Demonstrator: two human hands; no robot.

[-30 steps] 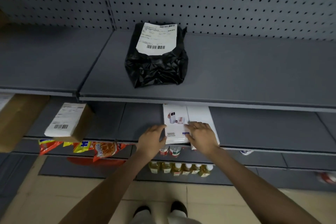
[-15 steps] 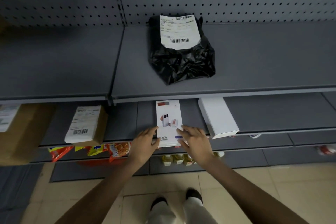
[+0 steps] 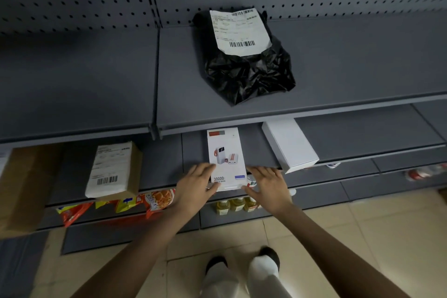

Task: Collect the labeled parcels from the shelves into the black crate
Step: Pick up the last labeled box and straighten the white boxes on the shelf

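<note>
A white power bank box [image 3: 226,156] lies on the lower shelf [image 3: 164,172], its near end over the shelf's edge. My left hand [image 3: 194,187] touches its left side and my right hand [image 3: 267,184] its near right corner, fingers fairly straight and spread. A black plastic parcel [image 3: 246,77] with a white barcode label sits on the upper shelf [image 3: 350,68]. A small brown parcel [image 3: 110,172] with a white label lies on the lower shelf to the left. The black crate is out of view.
A plain white box [image 3: 290,145] lies right of the power bank box. A large cardboard box [image 3: 24,186] fills the far left. Snack packets [image 3: 116,205] and small bottles [image 3: 235,204] sit on lower shelves. Tiled floor [image 3: 362,237] and my feet are below.
The power bank box has been slid left, away from the plain white box it lay against. Both hands stayed at its near end and now lie more spread.
</note>
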